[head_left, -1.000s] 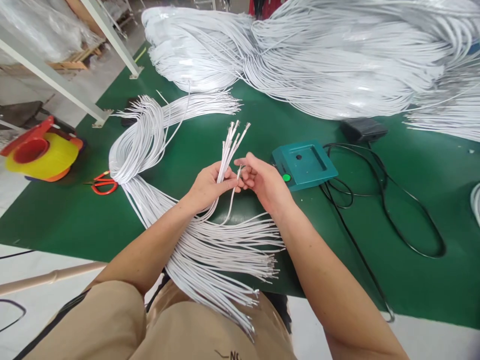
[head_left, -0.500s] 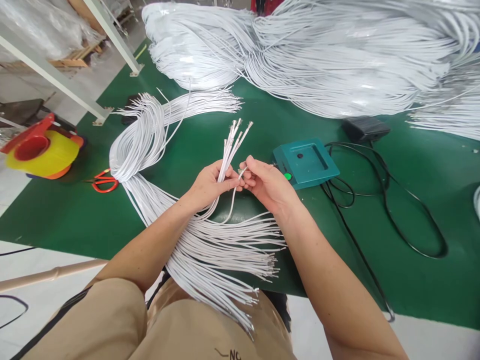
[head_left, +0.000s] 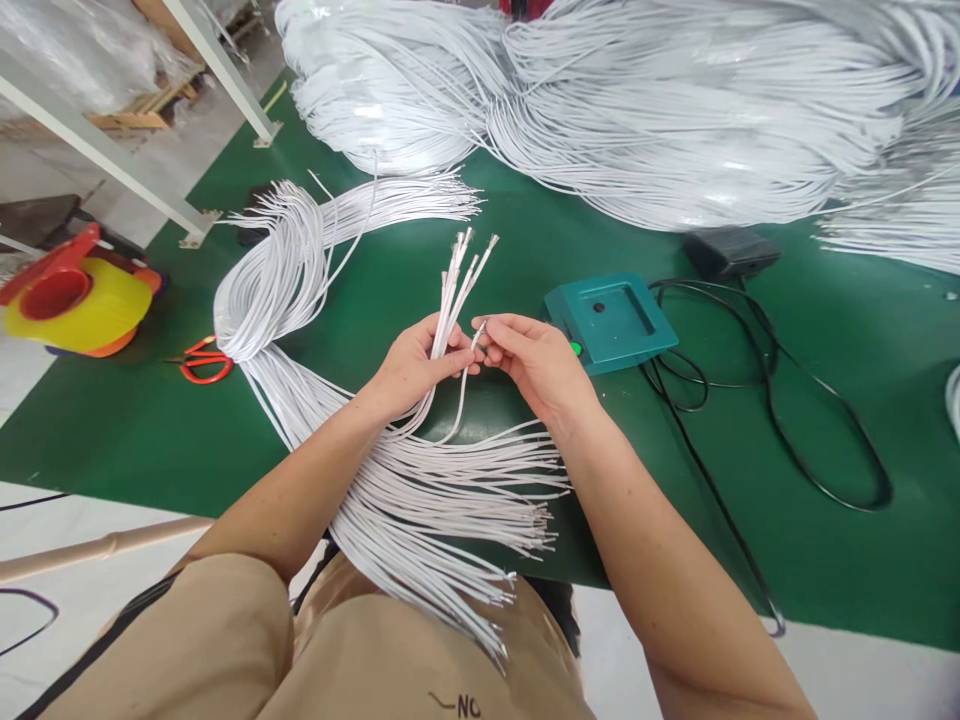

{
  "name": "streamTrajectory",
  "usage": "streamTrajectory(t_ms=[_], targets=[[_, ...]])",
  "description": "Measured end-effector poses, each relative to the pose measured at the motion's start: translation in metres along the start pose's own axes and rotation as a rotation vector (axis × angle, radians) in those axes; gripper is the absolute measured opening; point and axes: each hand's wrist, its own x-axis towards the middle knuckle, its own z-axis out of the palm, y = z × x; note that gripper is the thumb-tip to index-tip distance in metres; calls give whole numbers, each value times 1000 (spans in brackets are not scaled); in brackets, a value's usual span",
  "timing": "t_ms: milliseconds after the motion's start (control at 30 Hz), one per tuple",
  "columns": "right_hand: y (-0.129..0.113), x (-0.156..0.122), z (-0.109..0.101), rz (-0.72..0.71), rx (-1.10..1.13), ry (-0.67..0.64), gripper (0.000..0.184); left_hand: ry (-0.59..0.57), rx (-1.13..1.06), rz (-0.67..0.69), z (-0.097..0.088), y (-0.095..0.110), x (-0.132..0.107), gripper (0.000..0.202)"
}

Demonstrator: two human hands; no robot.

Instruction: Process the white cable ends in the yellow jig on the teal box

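My left hand is closed round several white cables, whose stripped ends point up and away. One more white cable stands apart from these, held between my left thumb and fingers. Pinched on the tip of that single cable, my right hand meets the left at the middle of the table; the fine detail of the tip is partly hidden by the fingers. Below my wrists, a bundle of white cables fans out to the right, with its coiled part lying to the left.
Orange-handled scissors lie left of the coil, near a yellow tape roll in a red holder. To the right sits a teal device with a green button, and a black cord. Large cable bundles cover the table's back.
My right fingers have shifted slightly up at the cable's tip, and that tip now points more upward. The left hand keeps its hold on the other cables. The view has moved slightly.
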Motion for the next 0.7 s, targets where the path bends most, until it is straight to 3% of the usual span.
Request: streamTrajectory(t_ms=[167,267,400,533,700], targets=[[0,0,4,-88,-167,106,23,8,17,25,-1,0,0,28],[0,1,3,-92,-157,103,19,-14,1,37,-1,1,0,29],[-3,1,4,-89,-198,98,13,-64,-16,16,-2,2,-1,49],[-3,1,5,-157,-369,185,8,-96,-12,-16,-3,1,-1,48],[-4,2,3,30,-286,119,12,-103,-36,-24,-3,0,0,47]])
